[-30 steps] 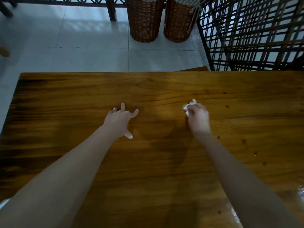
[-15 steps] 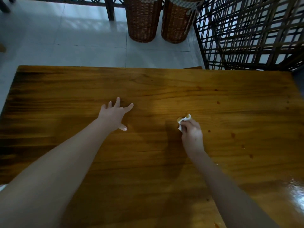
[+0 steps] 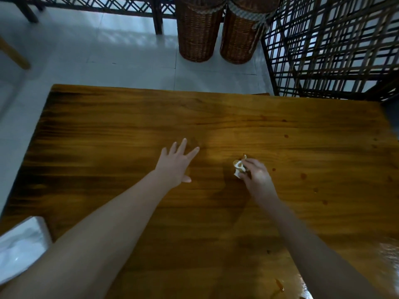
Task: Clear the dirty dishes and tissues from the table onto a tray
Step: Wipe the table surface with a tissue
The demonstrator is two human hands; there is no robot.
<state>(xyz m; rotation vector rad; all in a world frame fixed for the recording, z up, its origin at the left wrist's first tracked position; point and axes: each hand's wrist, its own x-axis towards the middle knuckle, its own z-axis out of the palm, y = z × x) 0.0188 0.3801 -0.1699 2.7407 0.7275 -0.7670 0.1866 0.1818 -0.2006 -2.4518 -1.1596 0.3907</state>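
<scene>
Tissue (image 3: 238, 169): crumpled, brown-stained wad, mid-table (image 3: 108, 126), in right hand (image 3: 257, 179).
Vs 1 s ago the wad & right hand have come back toward the person; prob. collected, not yet on a tray (none clearly in view). Right fingers curl round it, low over the wood. Left hand (image 3: 177, 164) lies flat, fingers spread, holding nothing.
</scene>
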